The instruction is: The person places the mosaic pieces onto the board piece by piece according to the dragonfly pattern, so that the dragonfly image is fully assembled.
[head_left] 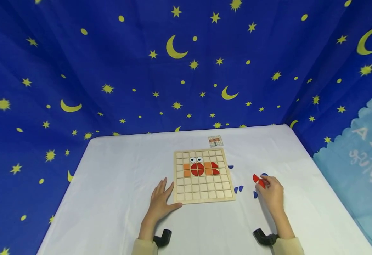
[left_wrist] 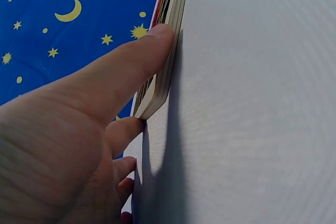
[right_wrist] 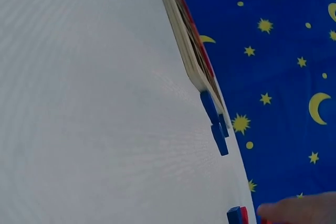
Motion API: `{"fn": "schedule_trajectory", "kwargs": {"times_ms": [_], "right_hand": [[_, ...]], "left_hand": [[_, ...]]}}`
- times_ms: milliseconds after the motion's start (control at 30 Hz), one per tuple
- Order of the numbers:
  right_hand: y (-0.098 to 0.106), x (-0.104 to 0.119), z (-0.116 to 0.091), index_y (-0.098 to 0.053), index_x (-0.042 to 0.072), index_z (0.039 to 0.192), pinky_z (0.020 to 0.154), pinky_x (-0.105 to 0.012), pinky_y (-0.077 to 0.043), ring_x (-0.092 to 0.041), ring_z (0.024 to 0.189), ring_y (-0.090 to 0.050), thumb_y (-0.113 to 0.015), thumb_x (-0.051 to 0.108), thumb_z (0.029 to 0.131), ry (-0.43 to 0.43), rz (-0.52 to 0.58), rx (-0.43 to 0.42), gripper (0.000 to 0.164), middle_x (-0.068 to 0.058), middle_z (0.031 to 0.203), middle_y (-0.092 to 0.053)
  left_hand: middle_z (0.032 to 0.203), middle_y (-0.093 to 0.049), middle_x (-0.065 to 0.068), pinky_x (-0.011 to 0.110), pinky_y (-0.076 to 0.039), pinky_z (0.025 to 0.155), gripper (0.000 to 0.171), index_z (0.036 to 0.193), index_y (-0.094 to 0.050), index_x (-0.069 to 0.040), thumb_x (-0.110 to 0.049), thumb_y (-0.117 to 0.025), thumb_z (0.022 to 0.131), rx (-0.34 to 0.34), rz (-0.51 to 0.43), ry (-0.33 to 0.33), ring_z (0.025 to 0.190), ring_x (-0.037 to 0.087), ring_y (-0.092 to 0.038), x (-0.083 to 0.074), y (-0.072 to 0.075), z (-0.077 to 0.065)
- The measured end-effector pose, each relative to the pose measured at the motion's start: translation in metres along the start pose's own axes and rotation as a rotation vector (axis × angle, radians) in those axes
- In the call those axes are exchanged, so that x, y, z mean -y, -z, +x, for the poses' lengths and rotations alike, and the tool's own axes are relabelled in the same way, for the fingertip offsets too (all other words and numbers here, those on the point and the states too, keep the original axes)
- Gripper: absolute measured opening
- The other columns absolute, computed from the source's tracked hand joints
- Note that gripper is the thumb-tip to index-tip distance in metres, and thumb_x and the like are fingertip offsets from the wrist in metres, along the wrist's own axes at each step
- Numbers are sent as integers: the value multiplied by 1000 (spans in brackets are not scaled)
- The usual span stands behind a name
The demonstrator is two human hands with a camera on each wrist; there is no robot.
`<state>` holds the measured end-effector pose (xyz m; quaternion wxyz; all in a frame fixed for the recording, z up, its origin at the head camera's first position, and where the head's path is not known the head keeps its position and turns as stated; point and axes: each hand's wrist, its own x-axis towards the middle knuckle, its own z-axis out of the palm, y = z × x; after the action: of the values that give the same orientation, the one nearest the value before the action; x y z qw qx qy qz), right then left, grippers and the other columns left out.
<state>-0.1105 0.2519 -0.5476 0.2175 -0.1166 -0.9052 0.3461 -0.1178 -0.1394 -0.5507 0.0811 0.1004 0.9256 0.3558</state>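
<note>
A square wooden grid board lies on the white table. My left hand is spread at its near left corner, thumb on the edge and other fingers beside it; the left wrist view shows the thumb over the board's side. On the grid are a red circle of quarter pieces, orange tiles, more red pieces and two eye tiles. Right of the board, my right hand pinches a red piece between thumb and fingers. Another red piece lies just left of the fingertips.
Several blue rounded pieces lie right of the board, one close to the right hand and another partly behind its fingers. A small pattern card lies beyond the board. Blue star-patterned cloth surrounds the table.
</note>
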Motion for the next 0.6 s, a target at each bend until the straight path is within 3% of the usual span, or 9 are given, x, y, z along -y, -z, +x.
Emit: {"fn": "schedule_trajectory", "kwargs": {"times_ms": [133, 367, 600], "right_hand": [[-3, 10, 1, -68, -10, 99, 62, -2, -43, -31, 75, -64, -78, -6, 70, 58, 41, 13, 31, -19, 85, -64], [-23, 30, 4, -69, -10, 94, 62, -20, -55, -20, 70, -61, -78, -6, 69, 196, 116, 87, 27, -12, 80, -61], [-35, 35, 9, -68, -9, 87, 62, -6, -49, -5, 68, -60, -76, -8, 69, 205, 263, 107, 20, -14, 79, -64]], "left_hand": [[156, -20, 24, 62, -10, 116, 90, 143, -40, -3, -42, -78, 72, -1, 5, 4, 145, 44, -13, 2, 0, 0], [157, -19, 24, 61, -9, 116, 90, 143, -40, -3, -41, -78, 71, -3, -2, 9, 145, 44, -12, 3, 1, -2], [157, -19, 24, 61, -9, 116, 90, 143, -40, -3, -41, -79, 71, -2, -15, 7, 145, 44, -12, 0, 2, 0]]}}
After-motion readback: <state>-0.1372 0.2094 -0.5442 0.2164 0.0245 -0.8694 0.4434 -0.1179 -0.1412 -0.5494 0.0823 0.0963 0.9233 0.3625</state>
